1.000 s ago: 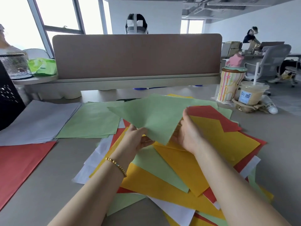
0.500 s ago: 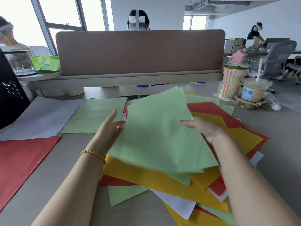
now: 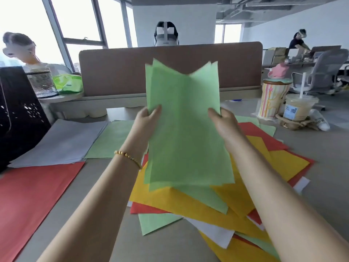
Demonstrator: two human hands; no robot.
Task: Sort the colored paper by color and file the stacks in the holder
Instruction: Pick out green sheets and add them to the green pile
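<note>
I hold a few green sheets upright in front of me, their lower edges hanging above the mixed pile. My left hand grips the left edge and my right hand grips the right edge. Under them lies the unsorted pile of yellow, red, green and white paper. Sorted stacks lie to the left: green, white and red. The black file holder stands at the far left edge.
A brown desk divider runs across the back. A striped cup and a drink with a straw stand at the right. A mesh pot and green packet sit on a shelf at the left. People sit beyond.
The green sheets went from lying tilted over the pile to standing upright, lifted between both hands. My hands moved up to grip their side edges.
</note>
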